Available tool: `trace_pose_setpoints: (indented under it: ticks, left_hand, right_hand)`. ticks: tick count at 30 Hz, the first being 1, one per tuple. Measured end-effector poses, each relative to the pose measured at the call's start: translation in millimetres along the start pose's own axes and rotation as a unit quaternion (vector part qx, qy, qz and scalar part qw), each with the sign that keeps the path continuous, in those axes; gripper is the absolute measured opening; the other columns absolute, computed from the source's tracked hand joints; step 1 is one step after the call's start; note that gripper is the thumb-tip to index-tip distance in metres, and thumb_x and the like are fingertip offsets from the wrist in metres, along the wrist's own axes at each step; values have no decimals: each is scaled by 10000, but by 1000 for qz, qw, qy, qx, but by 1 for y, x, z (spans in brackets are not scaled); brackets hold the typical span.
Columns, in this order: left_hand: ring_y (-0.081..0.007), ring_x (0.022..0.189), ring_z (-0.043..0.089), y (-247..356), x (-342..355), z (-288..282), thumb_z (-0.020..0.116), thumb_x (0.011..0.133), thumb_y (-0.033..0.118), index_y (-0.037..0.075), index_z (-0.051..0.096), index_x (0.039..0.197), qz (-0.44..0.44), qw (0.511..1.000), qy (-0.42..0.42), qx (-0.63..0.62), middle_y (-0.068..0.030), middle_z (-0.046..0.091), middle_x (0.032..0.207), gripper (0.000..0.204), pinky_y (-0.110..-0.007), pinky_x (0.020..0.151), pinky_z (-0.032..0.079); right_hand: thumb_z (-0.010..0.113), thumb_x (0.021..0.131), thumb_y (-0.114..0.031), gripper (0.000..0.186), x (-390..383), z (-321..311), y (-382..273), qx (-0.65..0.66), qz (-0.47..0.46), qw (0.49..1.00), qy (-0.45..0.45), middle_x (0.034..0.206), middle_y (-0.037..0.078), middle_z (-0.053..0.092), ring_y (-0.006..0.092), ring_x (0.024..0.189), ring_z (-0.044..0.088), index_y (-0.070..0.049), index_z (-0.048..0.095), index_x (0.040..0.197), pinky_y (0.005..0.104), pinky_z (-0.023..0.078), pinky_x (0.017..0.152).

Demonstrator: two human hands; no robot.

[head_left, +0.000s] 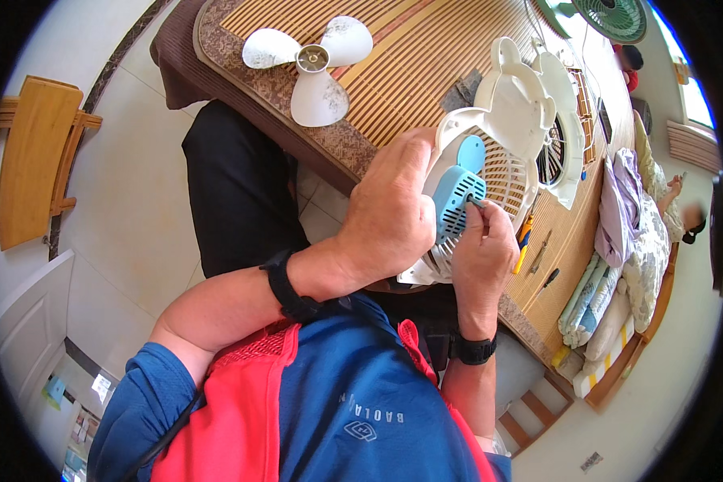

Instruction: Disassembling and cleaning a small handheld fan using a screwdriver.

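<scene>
My left hand (390,217) grips the rim of a white plastic fan housing (506,173) and holds it tilted above my lap, by the bed edge. Inside the housing sits a light blue slotted motor cover (455,193). My right hand (488,253) is closed, thumb and fingers pinching a small dark piece (474,201) against the cover's face. Its kind is too small to tell. On the mat beyond lies a white three-bladed fan impeller (323,96), smudged with dirt.
Right of the housing lie a yellow-handled tool (524,245), a metal wrench (541,251) and a small black screwdriver (551,278). Further off are a grey cloth (460,91), a white-rimmed grille (569,136), bedding (618,209) and a green fan (614,16). A wooden chair (38,161) stands left.
</scene>
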State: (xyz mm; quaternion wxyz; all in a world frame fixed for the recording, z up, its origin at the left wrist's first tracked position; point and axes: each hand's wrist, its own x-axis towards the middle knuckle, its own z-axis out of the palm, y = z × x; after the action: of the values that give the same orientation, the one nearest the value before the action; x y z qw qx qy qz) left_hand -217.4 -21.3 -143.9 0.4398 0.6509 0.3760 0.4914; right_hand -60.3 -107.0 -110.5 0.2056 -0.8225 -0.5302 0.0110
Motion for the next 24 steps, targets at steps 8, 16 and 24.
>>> trace_pose_setpoints:
  ticks: [8, 16, 24]
  left_hand:
    - [-509, 1263, 626, -6, 0, -1, 555, 841, -119, -49, 579, 1430, -46, 999, -6, -20, -285, 659, 1322, 594, -567, 1103, 513]
    - [-506, 1279, 631, -9, 2, -2, 543, 842, -126, -64, 567, 1459, -49, 997, -18, -49, -296, 658, 1330, 621, -548, 1113, 517]
    - [-530, 1291, 612, -6, 5, -13, 528, 849, -131, -64, 555, 1465, -73, 995, -66, -16, -316, 642, 1326, 621, -551, 1119, 512]
  right_hand:
    - [676, 1156, -116, 129, -2, -14, 16, 83, 20, 996, 16, 882, 47, 693, 111, 744, 646, 2, 725, 1175, 291, 544, 683]
    - [809, 1023, -38, 194, 8, -26, 4, 140, 1, 990, -27, 966, 97, 753, 164, 816, 723, 14, 788, 1208, 323, 584, 738]
    - [838, 968, -50, 183, 21, -12, 6, 52, -98, 994, -14, 997, 152, 767, 321, 856, 759, -7, 804, 1143, 407, 608, 777]
